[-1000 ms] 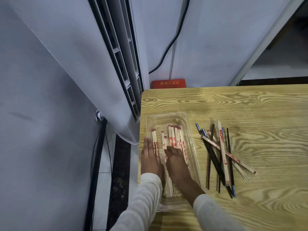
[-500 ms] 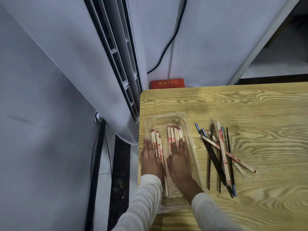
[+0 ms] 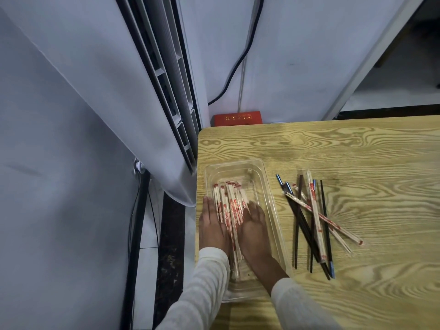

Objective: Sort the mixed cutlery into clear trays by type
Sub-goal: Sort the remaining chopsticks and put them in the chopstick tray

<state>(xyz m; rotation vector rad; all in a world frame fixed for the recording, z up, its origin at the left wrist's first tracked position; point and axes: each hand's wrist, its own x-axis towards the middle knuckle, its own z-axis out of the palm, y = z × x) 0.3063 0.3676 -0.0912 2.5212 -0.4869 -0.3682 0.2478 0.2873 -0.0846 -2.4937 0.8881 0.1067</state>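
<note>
A clear tray (image 3: 266, 184) lies at the table's left edge. Inside it, several paper-wrapped chopsticks (image 3: 229, 203) with red print are bunched lengthwise. My left hand (image 3: 213, 226) lies flat along the bundle's left side, and my right hand (image 3: 253, 228) lies flat along its right side, both with fingers straight and pressing the bundle between them. To the right of the tray, a mixed pile (image 3: 312, 222) of black chopsticks with blue ends and a few wrapped chopsticks lies crossed on the wood.
The wooden table (image 3: 357, 151) stretches to the right and back. A white standing air conditioner (image 3: 152, 91) rises just left of the table. A red box (image 3: 237, 118) sits against the wall behind the table, under hanging cables.
The wrapped chopsticks, earlier in two spread groups, are now pushed into one tight bundle. My right hand slid leftwards towards my left hand.
</note>
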